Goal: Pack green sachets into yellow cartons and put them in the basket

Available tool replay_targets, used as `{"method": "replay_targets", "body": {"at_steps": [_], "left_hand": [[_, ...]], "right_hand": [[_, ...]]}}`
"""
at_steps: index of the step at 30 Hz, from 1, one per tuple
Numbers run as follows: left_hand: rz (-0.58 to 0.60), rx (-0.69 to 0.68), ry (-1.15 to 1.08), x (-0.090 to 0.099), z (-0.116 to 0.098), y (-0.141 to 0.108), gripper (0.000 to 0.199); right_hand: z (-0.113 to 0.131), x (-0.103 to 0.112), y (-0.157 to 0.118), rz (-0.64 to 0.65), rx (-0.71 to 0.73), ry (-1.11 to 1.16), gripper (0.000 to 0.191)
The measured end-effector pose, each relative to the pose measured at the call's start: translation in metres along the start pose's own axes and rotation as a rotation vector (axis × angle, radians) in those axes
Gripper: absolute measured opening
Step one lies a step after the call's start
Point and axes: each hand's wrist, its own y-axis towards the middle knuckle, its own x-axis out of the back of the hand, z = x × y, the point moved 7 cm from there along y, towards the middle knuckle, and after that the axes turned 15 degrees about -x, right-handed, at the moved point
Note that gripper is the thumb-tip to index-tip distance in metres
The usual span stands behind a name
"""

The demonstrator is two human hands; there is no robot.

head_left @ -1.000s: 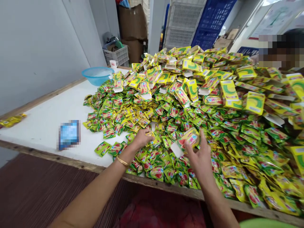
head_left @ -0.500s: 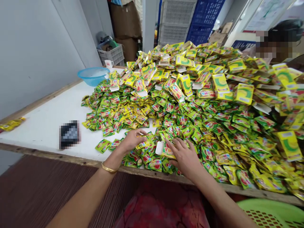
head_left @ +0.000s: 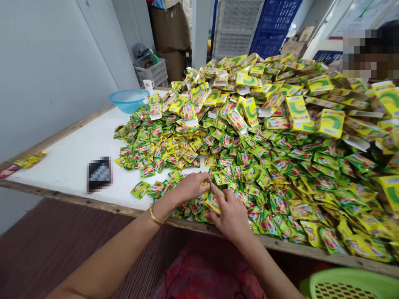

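Observation:
My right hand (head_left: 232,214) is closed round a small yellow printed carton (head_left: 213,204), held low over the heap near the table's front edge. My left hand (head_left: 190,187) meets it at the carton's far end, fingers pinched on a small yellow sachet (head_left: 205,182) that is mostly covered. Whether the sachet is partly inside the carton cannot be made out. Green and yellow sachets (head_left: 224,141) spread around and beneath both hands. Behind them rises a big pile of yellow cartons (head_left: 296,110), several with open flaps.
A blue basket (head_left: 128,101) and a white cup (head_left: 149,84) stand at the table's back left. A blurred dark object (head_left: 99,174) lies on the white tabletop (head_left: 70,149). A green basket (head_left: 352,278) sits below the front edge at right. Another person (head_left: 382,50) is at the far right.
My left hand has moved right to the carton, its fingers now meeting the right hand's. My right hand has drawn slightly left, and the carton's white flap no longer shows.

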Motion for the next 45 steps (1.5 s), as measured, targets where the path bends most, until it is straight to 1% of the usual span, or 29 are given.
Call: {"method": "replay_targets", "body": {"at_steps": [2, 5, 6, 8, 9, 10, 11, 13, 14, 16, 17, 19, 22, 25, 26, 29, 30, 31, 33, 34, 35, 37, 38, 39, 42, 43, 45], "left_hand": [[0.048, -0.032, -0.045, 0.002, -0.004, -0.003, 0.027], [0.039, -0.029, -0.098, 0.005, -0.006, -0.008, 0.036], [0.017, 0.003, -0.094, 0.005, -0.004, -0.009, 0.040], [-0.055, 0.118, -0.068, 0.006, 0.002, -0.013, 0.046], [-0.097, 0.172, -0.049, 0.006, 0.005, -0.015, 0.044], [-0.137, 0.205, -0.032, 0.006, 0.007, -0.017, 0.037], [-0.172, 0.210, -0.019, 0.007, 0.006, -0.018, 0.028], [-0.209, 0.153, -0.029, 0.008, 0.001, -0.018, 0.012], [-0.210, 0.128, -0.050, 0.008, 0.000, -0.018, 0.010], [-0.175, 0.109, -0.094, 0.010, -0.001, -0.017, 0.011], [-0.139, 0.098, -0.101, 0.011, -0.002, -0.016, 0.011], [-0.036, 0.037, -0.067, 0.011, -0.006, -0.012, 0.011], [0.116, -0.086, 0.035, 0.007, -0.016, -0.004, 0.017], [0.171, -0.090, 0.088, 0.004, -0.018, 0.003, 0.019], [0.190, -0.086, 0.065, 0.003, -0.018, 0.006, 0.019], [0.261, -0.090, -0.094, -0.005, -0.021, 0.010, 0.021], [0.242, -0.072, -0.125, -0.006, -0.021, 0.011, 0.020], [0.180, -0.034, -0.127, -0.004, -0.020, 0.011, 0.017], [-0.037, 0.085, -0.091, 0.004, -0.013, 0.008, 0.007], [-0.133, 0.142, -0.105, 0.006, -0.010, 0.005, 0.005], [-0.188, 0.181, -0.162, 0.005, -0.007, 0.001, 0.006], [-0.198, 0.211, -0.334, -0.004, -0.006, -0.006, 0.009], [-0.187, 0.215, -0.386, -0.007, -0.006, -0.009, 0.010], [-0.184, 0.223, -0.389, -0.008, -0.006, -0.012, 0.012], [-0.207, 0.271, -0.236, -0.004, -0.004, -0.019, 0.010], [-0.201, 0.278, -0.193, -0.005, -0.005, -0.019, 0.008], [-0.179, 0.271, -0.161, -0.011, -0.008, -0.015, 0.010]], "right_hand": [[-0.001, -0.003, -0.001, -0.024, -0.010, 0.025, 0.067], [0.000, -0.006, -0.002, -0.056, 0.022, 0.057, 0.064], [0.001, -0.006, -0.003, -0.074, 0.034, 0.062, 0.063], [0.002, -0.006, -0.004, -0.113, 0.038, 0.065, 0.062], [0.002, -0.006, -0.004, -0.128, 0.030, 0.065, 0.063], [0.001, -0.007, -0.004, -0.140, 0.020, 0.065, 0.064], [0.001, -0.007, -0.005, -0.146, 0.012, 0.064, 0.065], [0.001, -0.008, -0.005, -0.158, 0.008, 0.061, 0.065], [0.000, -0.008, -0.005, -0.167, 0.009, 0.059, 0.064], [0.001, -0.007, -0.005, -0.192, 0.017, 0.052, 0.061], [0.001, -0.006, -0.005, -0.205, 0.026, 0.047, 0.058], [0.003, -0.004, -0.007, -0.228, 0.055, 0.034, 0.054], [0.006, -0.002, -0.009, -0.244, 0.101, 0.014, 0.052], [0.007, -0.002, -0.010, -0.245, 0.121, 0.007, 0.054], [0.007, -0.002, -0.010, -0.249, 0.122, 0.013, 0.056], [0.004, -0.001, -0.011, -0.270, 0.116, 0.052, 0.064], [0.004, 0.000, -0.011, -0.276, 0.114, 0.067, 0.066], [0.003, 0.000, -0.011, -0.280, 0.114, 0.080, 0.066], [0.002, 0.001, -0.011, -0.288, 0.113, 0.096, 0.066], [0.002, 0.001, -0.011, -0.288, 0.112, 0.100, 0.065], [0.002, 0.001, -0.011, -0.286, 0.106, 0.101, 0.065], [0.001, 0.000, -0.009, -0.275, 0.085, 0.100, 0.066], [0.001, 0.000, -0.009, -0.267, 0.077, 0.096, 0.066], [0.002, -0.001, -0.009, -0.259, 0.075, 0.090, 0.066], [0.003, -0.003, -0.009, -0.242, 0.093, 0.072, 0.067], [0.002, -0.004, -0.010, -0.239, 0.099, 0.067, 0.067], [0.000, -0.002, -0.012, -0.258, 0.108, 0.063, 0.066]]}}
